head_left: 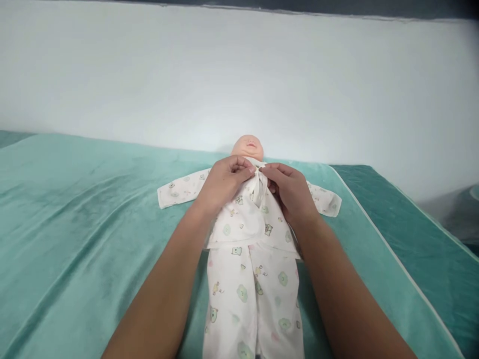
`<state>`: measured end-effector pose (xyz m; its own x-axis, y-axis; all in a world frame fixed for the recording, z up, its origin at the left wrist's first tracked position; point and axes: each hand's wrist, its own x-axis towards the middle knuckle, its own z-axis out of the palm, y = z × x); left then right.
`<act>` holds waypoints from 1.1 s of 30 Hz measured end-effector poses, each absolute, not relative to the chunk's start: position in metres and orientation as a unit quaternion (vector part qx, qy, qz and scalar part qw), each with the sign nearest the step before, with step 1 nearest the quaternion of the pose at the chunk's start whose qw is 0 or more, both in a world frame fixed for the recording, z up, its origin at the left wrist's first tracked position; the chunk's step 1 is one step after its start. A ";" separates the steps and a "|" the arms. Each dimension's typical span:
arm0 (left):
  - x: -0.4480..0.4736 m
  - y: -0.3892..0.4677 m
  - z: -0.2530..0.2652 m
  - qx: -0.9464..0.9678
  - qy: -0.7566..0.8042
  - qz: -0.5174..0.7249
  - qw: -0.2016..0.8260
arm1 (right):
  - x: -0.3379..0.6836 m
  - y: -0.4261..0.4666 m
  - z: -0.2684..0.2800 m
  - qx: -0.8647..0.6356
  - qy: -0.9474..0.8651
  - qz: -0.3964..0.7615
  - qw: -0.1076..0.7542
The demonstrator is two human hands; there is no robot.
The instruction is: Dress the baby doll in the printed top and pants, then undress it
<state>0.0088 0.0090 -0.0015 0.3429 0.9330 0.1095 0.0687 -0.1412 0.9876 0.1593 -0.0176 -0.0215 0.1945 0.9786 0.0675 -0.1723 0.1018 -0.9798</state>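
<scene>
A baby doll [248, 146] lies on its back with its head toward the wall. It wears a white printed baby shirt [243, 224] with long sleeves spread to both sides, and matching printed trousers [254, 299]. At the neckline, my left hand [232, 175] pinches one front edge of the shirt between thumb and fingers. Close beside it, my right hand [287, 184] pinches the other edge, fingertips nearly meeting the left ones. Below the fingers the front of the shirt gapes slightly. Any fastener between the fingertips is too small to make out.
A light green cloth [112, 214] with a few creases lies under the doll. A darker green sheet [422, 239] shows at the right. Behind the doll's head rises a white wall [187, 75]. A grey object [464, 214] sits at the far right edge.
</scene>
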 end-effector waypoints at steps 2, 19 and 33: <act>0.008 0.009 -0.001 0.636 0.403 0.404 0.521 | 0.160 -0.017 -0.023 -0.464 -0.425 0.482 0.611; 0.011 0.002 0.001 0.655 0.409 0.398 0.496 | 0.166 -0.020 -0.019 -0.495 -0.568 0.415 0.510; 0.008 -0.025 -0.010 0.681 0.444 0.422 0.401 | 0.148 -0.076 -0.004 -0.662 -0.662 0.167 0.309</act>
